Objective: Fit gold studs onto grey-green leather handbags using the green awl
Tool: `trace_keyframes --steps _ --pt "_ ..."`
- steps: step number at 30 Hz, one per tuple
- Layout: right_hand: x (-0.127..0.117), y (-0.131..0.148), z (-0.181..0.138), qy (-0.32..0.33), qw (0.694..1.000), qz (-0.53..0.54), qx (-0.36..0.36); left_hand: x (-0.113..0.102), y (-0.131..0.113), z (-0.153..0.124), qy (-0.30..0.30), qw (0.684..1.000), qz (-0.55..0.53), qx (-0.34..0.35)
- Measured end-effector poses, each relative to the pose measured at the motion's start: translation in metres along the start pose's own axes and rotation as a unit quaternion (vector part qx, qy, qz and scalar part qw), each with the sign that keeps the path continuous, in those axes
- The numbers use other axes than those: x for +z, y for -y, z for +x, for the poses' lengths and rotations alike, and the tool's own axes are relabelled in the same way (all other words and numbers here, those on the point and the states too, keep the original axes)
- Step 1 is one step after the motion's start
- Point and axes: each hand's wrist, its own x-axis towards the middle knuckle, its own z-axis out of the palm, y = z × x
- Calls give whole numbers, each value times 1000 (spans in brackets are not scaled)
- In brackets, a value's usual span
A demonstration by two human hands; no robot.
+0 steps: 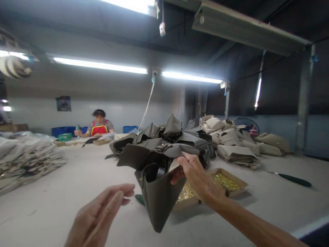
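My right hand (199,176) grips the upper edge of a dark olive-grey bag piece (158,199) and holds it up over the white table (51,192). My left hand (99,214) is raised at the lower left with its fingers stretched out and close together, holding nothing, a short way left of the hanging piece. Behind the held piece lies a heap of the same dark bag pieces (164,140).
Open cardboard boxes of small gold metal parts (226,181) sit under my right wrist. Cream bags are stacked at the right back (231,144) and flat pieces at the left (25,157). A green-handled tool (293,179) lies at the right. A person in a red apron (99,126) works far off.
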Motion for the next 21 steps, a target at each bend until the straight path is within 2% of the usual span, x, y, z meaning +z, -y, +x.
trace_keyframes --steps 2,4,8,10,13,15,19,21 --pt "15 -3 -11 -22 999 32 -15 6 -11 -1 13 999 24 18" --pt "33 -11 -28 -44 994 96 5 10 -16 -1 16 999 43 24" --pt "74 -39 -70 41 974 199 97 9 -15 -4 84 996 43 -8" --pt "92 -56 -90 78 970 187 132 6 -13 -9 103 993 45 -34" --pt "110 -79 -113 120 976 105 151 5 -6 -22 172 980 53 -89" --pt "114 -87 -121 165 972 74 147 5 1 -32 211 968 64 -121" --pt "99 -79 -118 290 948 27 126 5 14 -45 166 974 88 -126" --pt "83 -65 -106 330 938 -40 99 5 16 -48 171 976 78 -113"
